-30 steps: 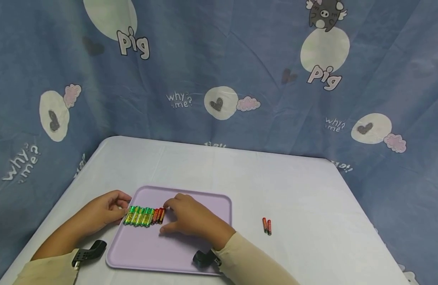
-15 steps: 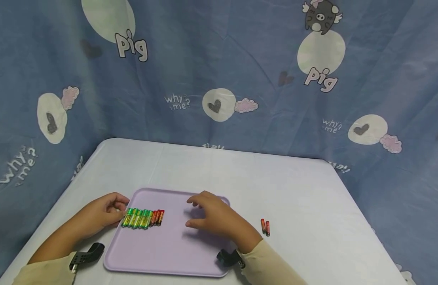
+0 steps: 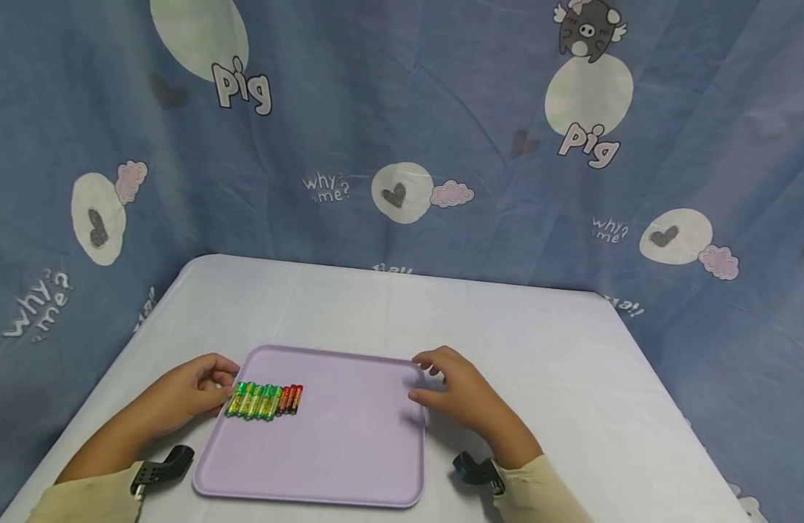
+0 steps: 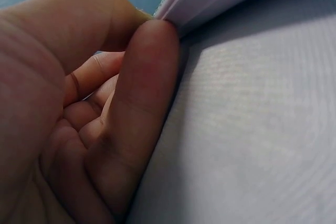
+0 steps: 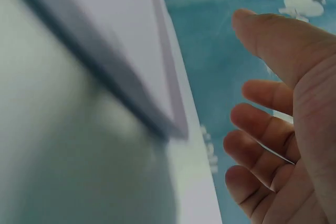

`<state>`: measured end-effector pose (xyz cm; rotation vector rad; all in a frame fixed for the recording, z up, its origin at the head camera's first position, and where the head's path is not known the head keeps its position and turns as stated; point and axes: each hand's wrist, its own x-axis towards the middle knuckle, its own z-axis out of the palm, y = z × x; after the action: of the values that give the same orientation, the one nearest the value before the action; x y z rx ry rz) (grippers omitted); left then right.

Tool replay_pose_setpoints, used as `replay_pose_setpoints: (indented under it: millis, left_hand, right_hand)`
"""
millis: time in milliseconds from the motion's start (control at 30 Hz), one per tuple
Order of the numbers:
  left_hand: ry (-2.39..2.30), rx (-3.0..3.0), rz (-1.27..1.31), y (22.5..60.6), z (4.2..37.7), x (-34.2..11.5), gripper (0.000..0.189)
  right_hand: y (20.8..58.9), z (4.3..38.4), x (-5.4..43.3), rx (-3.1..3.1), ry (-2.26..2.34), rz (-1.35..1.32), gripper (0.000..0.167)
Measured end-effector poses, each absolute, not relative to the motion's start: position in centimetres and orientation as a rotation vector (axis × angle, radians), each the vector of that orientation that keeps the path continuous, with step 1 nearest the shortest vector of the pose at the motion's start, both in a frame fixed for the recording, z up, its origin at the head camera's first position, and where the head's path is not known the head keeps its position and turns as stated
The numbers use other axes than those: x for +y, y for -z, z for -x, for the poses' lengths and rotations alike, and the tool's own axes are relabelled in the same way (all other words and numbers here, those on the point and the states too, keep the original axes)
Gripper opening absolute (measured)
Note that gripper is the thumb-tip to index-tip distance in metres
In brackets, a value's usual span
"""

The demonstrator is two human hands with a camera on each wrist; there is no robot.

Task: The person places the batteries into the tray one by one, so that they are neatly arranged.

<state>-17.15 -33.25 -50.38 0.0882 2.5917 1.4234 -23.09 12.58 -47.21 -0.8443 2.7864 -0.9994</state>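
Observation:
A row of several green-and-yellow batteries [image 3: 253, 401] lies on the lilac tray [image 3: 336, 450], near its left edge. Red batteries [image 3: 289, 399] continue the row on its right end. My left hand [image 3: 195, 385] pinches the tray's left rim; in the left wrist view, thumb and forefinger [image 4: 149, 72] meet at the rim, the other fingers curled. Over the tray's right edge hovers my right hand [image 3: 460, 392], fingers loosely bent and apart, holding nothing. In the right wrist view its thumb [image 5: 283, 35] stands away from the fingers, beside the tray corner [image 5: 176, 124].
The tray rests on a white-covered table [image 3: 571, 363]. A blue printed curtain [image 3: 493, 145] hangs behind and at the sides. Black wrist devices [image 3: 163, 468] sit on both sleeves. The loose red batteries at the right are hidden behind my right hand and arm.
My right hand has left the row of batteries and moved right across the tray to its right edge, now covering the two loose red batteries. The left hand stays at the rim.

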Motion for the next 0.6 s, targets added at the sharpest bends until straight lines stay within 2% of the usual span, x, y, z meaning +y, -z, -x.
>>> replay_pose_setpoints:
  millis: [333, 600]
  left_hand:
    - [-1.43, 2.587, -0.08, 50.4, 17.2, -33.3, 0.041]
    - [-1.42, 2.592, -0.094, 50.4, 17.2, -33.4, 0.041]
  right_hand:
    - [48.4, 22.5, 17.4, 2.887, 0.946, 0.731, 0.049]
    - [48.1, 22.2, 20.5, 2.867, 0.936, 0.511, 0.053]
